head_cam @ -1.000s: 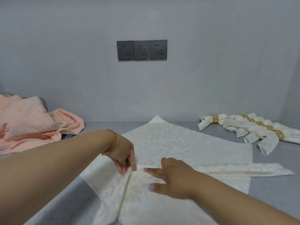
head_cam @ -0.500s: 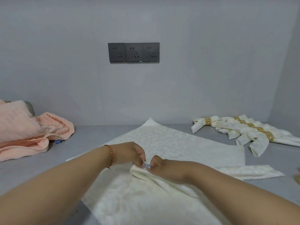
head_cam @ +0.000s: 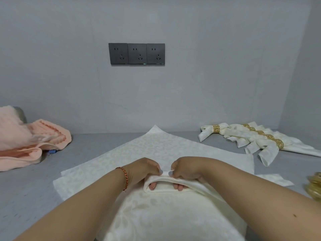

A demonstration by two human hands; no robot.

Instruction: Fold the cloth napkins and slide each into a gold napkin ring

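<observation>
Both hands pinch the same gathered fold of a cream napkin [head_cam: 166, 211]. The left hand [head_cam: 141, 171] has its thumb on top and its fingertips [head_cam: 152, 186] curled under the fold; the right hand [head_cam: 186, 171] mirrors it, thumb above and fingers tucked beneath. The thumbs nearly touch at the middle of the fold.

In the head view, this napkin lies at the near edge of the grey tabletop [head_cam: 31, 188], on top of other flat napkins [head_cam: 156, 146] spread toward the back wall. Finished napkins in gold rings [head_cam: 260, 136] lie at the far right corner, loose gold rings [head_cam: 315, 186] sit at the right edge, and peach towels [head_cam: 26, 140] are piled at the far left.

The step looks like gathering the napkin into a narrow pleat. Doing it well likely means keeping the fold even across both hands, holding the crease firmly so it does not spring open, and keeping the lower napkins from being dragged along.
</observation>
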